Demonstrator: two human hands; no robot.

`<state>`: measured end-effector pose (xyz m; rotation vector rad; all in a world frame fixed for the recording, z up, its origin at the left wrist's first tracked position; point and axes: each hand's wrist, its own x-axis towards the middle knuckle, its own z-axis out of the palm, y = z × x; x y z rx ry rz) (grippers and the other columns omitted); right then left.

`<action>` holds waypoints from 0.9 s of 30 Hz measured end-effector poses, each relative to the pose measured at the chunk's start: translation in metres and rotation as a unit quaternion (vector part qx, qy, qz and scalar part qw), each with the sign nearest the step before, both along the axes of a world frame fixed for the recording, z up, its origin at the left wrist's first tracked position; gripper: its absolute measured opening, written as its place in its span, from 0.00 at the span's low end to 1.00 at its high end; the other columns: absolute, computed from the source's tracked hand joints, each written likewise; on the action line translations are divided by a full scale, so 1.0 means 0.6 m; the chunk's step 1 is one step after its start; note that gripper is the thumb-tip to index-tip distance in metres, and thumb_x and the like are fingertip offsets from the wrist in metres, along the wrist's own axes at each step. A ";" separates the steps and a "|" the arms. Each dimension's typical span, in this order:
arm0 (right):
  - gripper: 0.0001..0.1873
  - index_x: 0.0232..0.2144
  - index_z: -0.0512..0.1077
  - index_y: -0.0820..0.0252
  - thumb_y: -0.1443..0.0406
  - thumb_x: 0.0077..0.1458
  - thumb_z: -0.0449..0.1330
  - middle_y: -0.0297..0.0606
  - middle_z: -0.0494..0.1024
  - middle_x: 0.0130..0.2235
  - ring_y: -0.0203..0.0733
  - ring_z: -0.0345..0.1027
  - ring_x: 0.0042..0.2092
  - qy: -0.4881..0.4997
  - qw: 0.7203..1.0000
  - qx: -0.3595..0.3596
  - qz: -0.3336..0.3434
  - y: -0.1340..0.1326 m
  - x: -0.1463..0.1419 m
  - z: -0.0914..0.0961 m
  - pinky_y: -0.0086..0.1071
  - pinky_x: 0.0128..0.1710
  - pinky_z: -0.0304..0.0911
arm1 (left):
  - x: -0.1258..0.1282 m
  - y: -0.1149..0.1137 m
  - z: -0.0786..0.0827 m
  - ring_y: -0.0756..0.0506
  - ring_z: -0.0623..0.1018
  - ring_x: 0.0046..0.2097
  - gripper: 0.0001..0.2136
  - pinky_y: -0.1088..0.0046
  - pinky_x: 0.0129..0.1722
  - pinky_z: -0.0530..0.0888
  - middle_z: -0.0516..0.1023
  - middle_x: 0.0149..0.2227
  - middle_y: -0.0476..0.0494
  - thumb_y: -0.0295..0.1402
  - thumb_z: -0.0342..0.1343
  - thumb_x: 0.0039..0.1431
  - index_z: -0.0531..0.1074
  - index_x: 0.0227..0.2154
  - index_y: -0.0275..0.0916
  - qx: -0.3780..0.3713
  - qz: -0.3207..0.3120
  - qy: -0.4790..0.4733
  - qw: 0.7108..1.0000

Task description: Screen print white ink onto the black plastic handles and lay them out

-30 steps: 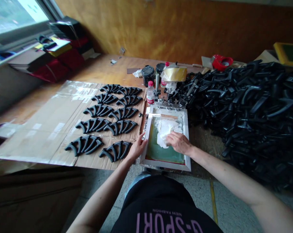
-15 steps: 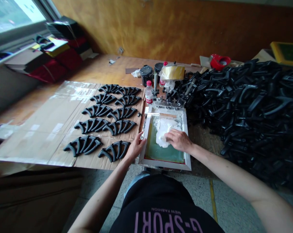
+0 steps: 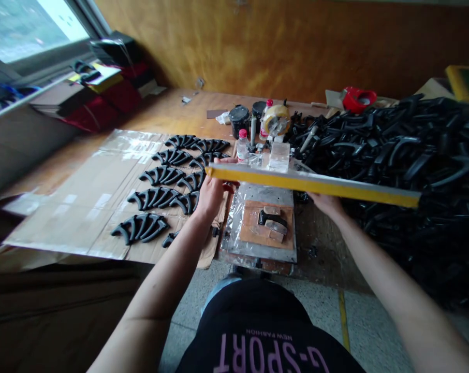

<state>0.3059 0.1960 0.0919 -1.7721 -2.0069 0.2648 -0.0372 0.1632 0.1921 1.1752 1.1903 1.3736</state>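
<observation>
The silk-screen frame (image 3: 312,185) is raised and seen edge-on as a long bar, grey on top with a yellow lower strip. My left hand (image 3: 213,194) is closed on its left end. My right hand (image 3: 327,203) is just under the bar's right half, its fingers mostly hidden; whether it grips the frame cannot be made out. Beneath, a curved black plastic part (image 3: 278,221) lies in a brown fixture block (image 3: 252,233), on a grey metal plate (image 3: 236,248) partly wrapped in clear film. The white material is not in sight.
Rows of curved black parts (image 3: 157,199) lie on cardboard (image 3: 75,207) at left. A heap of black parts (image 3: 393,150) covers the right side. Behind the plate stand a red-capped bottle (image 3: 242,147), a dark tub (image 3: 239,120) and a tape roll (image 3: 277,120).
The screen frame has swung up off the plate, uncovering the fixture and black part. My left hand has risen with it. My right hand has left the white material and moved right.
</observation>
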 end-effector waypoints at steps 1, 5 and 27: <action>0.17 0.30 0.74 0.62 0.55 0.61 0.56 0.41 0.74 0.30 0.42 0.67 0.33 -0.007 0.999 -0.029 0.029 -0.024 -0.016 -0.027 0.37 0.38 0.64 | 0.006 0.014 0.006 0.49 0.76 0.33 0.29 0.77 0.26 0.69 0.78 0.34 0.42 0.57 0.39 0.64 0.73 0.42 0.36 0.006 -0.001 -0.004 1.000; 0.12 0.31 0.71 0.62 0.58 0.59 0.60 0.46 0.75 0.39 0.47 0.67 0.44 -0.103 0.983 -0.086 0.124 -0.100 -0.098 -0.090 0.37 0.46 0.61 | 0.021 0.013 0.003 0.48 0.77 0.35 0.28 0.76 0.28 0.71 0.79 0.37 0.40 0.56 0.39 0.65 0.71 0.46 0.37 0.015 0.029 -0.022 0.999; 0.18 0.46 0.68 0.63 0.62 0.55 0.62 0.50 0.71 0.48 0.44 0.71 0.44 0.104 0.899 -0.339 0.258 -0.232 -0.587 -0.147 0.38 0.49 0.65 | -0.309 -0.301 -0.331 0.44 0.79 0.29 0.18 0.69 0.28 0.74 0.76 0.30 0.38 0.42 0.35 0.66 0.66 0.39 0.35 -0.459 0.206 0.254 0.826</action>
